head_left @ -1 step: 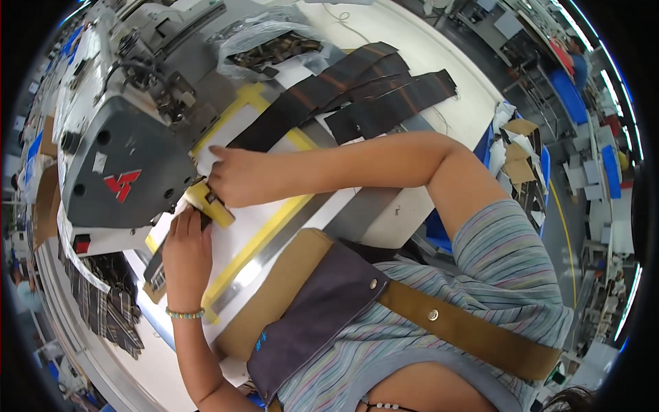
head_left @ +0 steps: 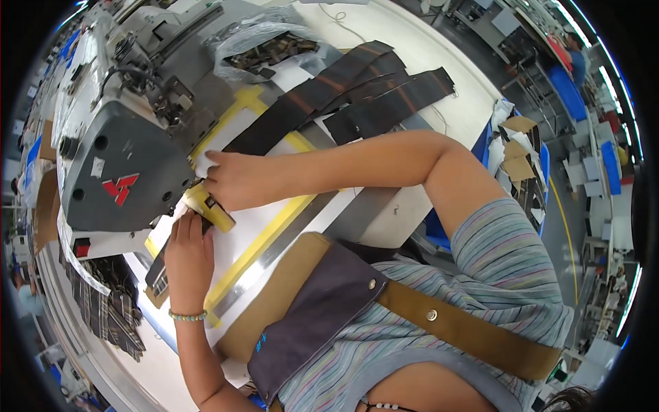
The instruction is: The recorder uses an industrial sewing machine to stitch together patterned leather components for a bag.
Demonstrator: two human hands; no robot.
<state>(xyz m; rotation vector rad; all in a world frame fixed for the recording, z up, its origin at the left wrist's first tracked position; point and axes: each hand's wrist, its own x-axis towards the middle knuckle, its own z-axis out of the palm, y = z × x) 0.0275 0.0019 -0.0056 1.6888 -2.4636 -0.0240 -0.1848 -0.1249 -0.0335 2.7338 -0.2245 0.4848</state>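
A grey-and-white sewing machine (head_left: 117,165) stands at the left, its head over the work. My left hand (head_left: 189,257) lies palm down with fingers stretched toward the needle area, on a narrow dark striped fabric strip (head_left: 158,278). Just beyond its fingertips sits a yellow rounded part (head_left: 211,209), tilted. My right hand (head_left: 240,180) reaches across from the right beside that part, its fingers curled together; what they grip is hidden. Long dark strips with brown stripes (head_left: 288,110) run behind it.
Yellow tape (head_left: 257,244) edges a white sheet on the work surface. A clear plastic bag (head_left: 264,51) of fabric pieces lies at the back. Striped fabric (head_left: 113,305) hangs at the left. A blue bin (head_left: 542,161) with scraps and cardboard stands at the right.
My right fingertips have drawn slightly toward me and curled closer together. My left hand has shifted slightly to the right. The machine and strips appear marginally displaced in the view.
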